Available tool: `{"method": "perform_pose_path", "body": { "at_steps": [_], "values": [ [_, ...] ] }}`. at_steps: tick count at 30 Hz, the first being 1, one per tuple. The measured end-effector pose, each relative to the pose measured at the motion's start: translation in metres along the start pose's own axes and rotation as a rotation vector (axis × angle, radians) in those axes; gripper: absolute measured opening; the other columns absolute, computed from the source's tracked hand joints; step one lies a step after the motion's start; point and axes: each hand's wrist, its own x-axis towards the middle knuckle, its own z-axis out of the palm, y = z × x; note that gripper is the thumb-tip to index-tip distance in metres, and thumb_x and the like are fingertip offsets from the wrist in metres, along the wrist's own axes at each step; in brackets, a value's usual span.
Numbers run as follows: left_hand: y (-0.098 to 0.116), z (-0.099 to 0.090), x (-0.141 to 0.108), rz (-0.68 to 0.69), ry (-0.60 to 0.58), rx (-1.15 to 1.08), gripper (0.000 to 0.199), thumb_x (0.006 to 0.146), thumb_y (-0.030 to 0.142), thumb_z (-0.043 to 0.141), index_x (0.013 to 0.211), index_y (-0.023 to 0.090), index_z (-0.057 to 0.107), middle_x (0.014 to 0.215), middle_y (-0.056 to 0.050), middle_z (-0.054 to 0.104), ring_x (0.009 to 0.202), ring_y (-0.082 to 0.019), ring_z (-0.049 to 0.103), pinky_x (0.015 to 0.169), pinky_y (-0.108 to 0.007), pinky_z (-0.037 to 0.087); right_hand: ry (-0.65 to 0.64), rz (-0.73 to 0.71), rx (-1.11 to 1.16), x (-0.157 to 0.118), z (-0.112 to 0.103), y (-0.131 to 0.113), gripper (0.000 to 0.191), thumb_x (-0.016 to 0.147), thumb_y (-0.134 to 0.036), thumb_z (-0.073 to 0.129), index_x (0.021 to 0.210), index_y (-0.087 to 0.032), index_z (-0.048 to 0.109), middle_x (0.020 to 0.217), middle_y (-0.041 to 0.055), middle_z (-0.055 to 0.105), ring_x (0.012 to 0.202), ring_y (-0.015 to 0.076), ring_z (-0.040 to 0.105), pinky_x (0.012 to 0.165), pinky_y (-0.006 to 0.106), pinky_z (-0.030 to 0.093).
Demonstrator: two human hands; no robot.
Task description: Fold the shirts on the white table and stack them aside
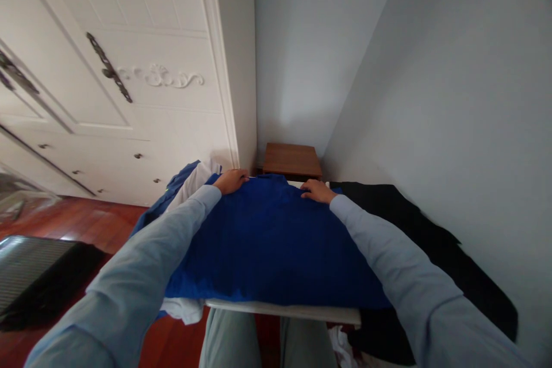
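A blue garment (276, 247) lies spread out over a white board (284, 309), whose front edge shows below it. My left hand (233, 180) rests on the garment's far left edge, its fingers bent over the cloth. At the far right edge, my right hand (317, 190) touches the same garment with its fingers slightly spread and curved. Both fingertips are small and dark in the view. The cloth between my hands has a collar-like edge and looks mostly smooth.
A white wardrobe (172, 121) stands at the left, with a brown wooden stool (292, 160) beyond the board. Black cloth (388, 201) hangs at the right beside a grey wall. White and dark blue clothes (192, 184) lie at the left; a dark case (43, 276) is on the floor.
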Motion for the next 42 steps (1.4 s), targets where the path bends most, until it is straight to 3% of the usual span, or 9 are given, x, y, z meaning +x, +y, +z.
{"method": "perform_pose_path", "body": {
  "at_steps": [5, 11, 19, 27, 30, 33, 35, 38, 42],
  "values": [
    [0.002, 0.016, 0.005, -0.103, 0.083, 0.014, 0.038, 0.101, 0.032, 0.034, 0.11, 0.017, 0.067, 0.109, -0.012, 0.073, 0.102, -0.025, 0.068, 0.09, -0.033, 0.05, 0.058, 0.068, 0.019, 0.01, 0.003, 0.007, 0.009, 0.086, -0.019, 0.067, 0.093, -0.019, 0.073, 0.097, 0.0067, 0.073, 0.091, 0.0196, 0.066, 0.081, 0.029, 0.047],
    [-0.006, 0.027, -0.002, -0.09, 0.039, 0.083, 0.038, 0.097, 0.049, 0.046, 0.107, 0.02, 0.07, 0.115, -0.011, 0.072, 0.112, -0.028, 0.064, 0.1, -0.04, 0.046, 0.032, 0.092, 0.026, 0.009, 0.009, 0.013, 0.01, 0.085, -0.028, 0.07, 0.089, -0.019, 0.072, 0.099, 0.0078, 0.073, 0.095, 0.022, 0.065, 0.082, 0.03, 0.047],
    [-0.017, 0.005, -0.007, 0.022, -0.047, 0.151, 0.031, 0.093, 0.04, 0.052, 0.103, 0.02, 0.072, 0.108, -0.011, 0.072, 0.106, -0.027, 0.066, 0.096, -0.037, 0.049, -0.015, 0.077, 0.052, 0.013, 0.006, 0.015, 0.007, 0.078, -0.024, 0.075, 0.08, -0.02, 0.069, 0.092, 0.0058, 0.072, 0.088, 0.0212, 0.064, 0.076, 0.03, 0.046],
    [-0.002, -0.04, -0.038, 0.183, 0.129, 0.153, 0.036, 0.101, 0.041, 0.04, 0.109, 0.02, 0.069, 0.105, -0.007, 0.073, 0.099, -0.024, 0.067, 0.095, -0.037, 0.047, 0.101, -0.029, 0.181, -0.006, -0.026, 0.025, 0.011, 0.083, -0.027, 0.067, 0.091, -0.019, 0.066, 0.093, 0.0043, 0.07, 0.088, 0.0192, 0.064, 0.082, 0.031, 0.048],
    [0.0, -0.05, -0.029, 0.165, 0.174, 0.159, 0.037, 0.101, 0.04, 0.041, 0.112, 0.019, 0.069, 0.109, -0.008, 0.073, 0.103, -0.024, 0.066, 0.097, -0.037, 0.046, 0.208, -0.027, 0.296, 0.002, -0.028, 0.032, 0.02, 0.078, -0.025, 0.071, 0.097, -0.02, 0.069, 0.097, 0.0049, 0.072, 0.091, 0.0202, 0.066, 0.086, 0.034, 0.05],
    [0.007, -0.036, -0.006, 0.001, 0.159, 0.22, 0.031, 0.099, 0.034, 0.045, 0.111, 0.019, 0.07, 0.113, -0.011, 0.073, 0.108, -0.026, 0.065, 0.098, -0.04, 0.044, 0.242, 0.082, 0.303, 0.018, -0.007, 0.028, 0.019, 0.072, -0.017, 0.073, 0.09, -0.019, 0.07, 0.092, 0.0054, 0.073, 0.087, 0.0207, 0.068, 0.084, 0.035, 0.052],
    [0.015, -0.013, 0.004, -0.126, 0.141, 0.279, 0.027, 0.096, 0.027, 0.048, 0.106, 0.018, 0.072, 0.112, -0.015, 0.073, 0.112, -0.031, 0.064, 0.099, -0.047, 0.042, 0.254, 0.118, 0.286, 0.025, 0.013, 0.022, 0.013, 0.072, -0.013, 0.071, 0.083, -0.019, 0.07, 0.089, 0.006, 0.074, 0.085, 0.0218, 0.068, 0.085, 0.037, 0.053],
    [0.026, 0.023, 0.002, -0.174, 0.149, 0.296, 0.03, 0.095, 0.017, 0.044, 0.105, 0.016, 0.072, 0.114, -0.019, 0.071, 0.116, -0.035, 0.061, 0.103, -0.056, 0.037, 0.294, 0.124, 0.266, 0.026, 0.036, 0.016, 0.011, 0.077, -0.012, 0.066, 0.083, -0.02, 0.07, 0.091, 0.0062, 0.075, 0.089, 0.0221, 0.069, 0.088, 0.039, 0.052],
    [0.026, 0.033, -0.01, -0.204, 0.19, 0.271, 0.034, 0.098, 0.026, 0.043, 0.121, 0.015, 0.066, 0.13, -0.021, 0.065, 0.131, -0.035, 0.051, 0.111, -0.058, 0.03, 0.359, 0.095, 0.237, 0.018, 0.035, 0.018, 0.015, 0.082, -0.014, 0.062, 0.093, -0.02, 0.071, 0.098, 0.0066, 0.074, 0.094, 0.0207, 0.068, 0.091, 0.037, 0.051]
  ]
}}
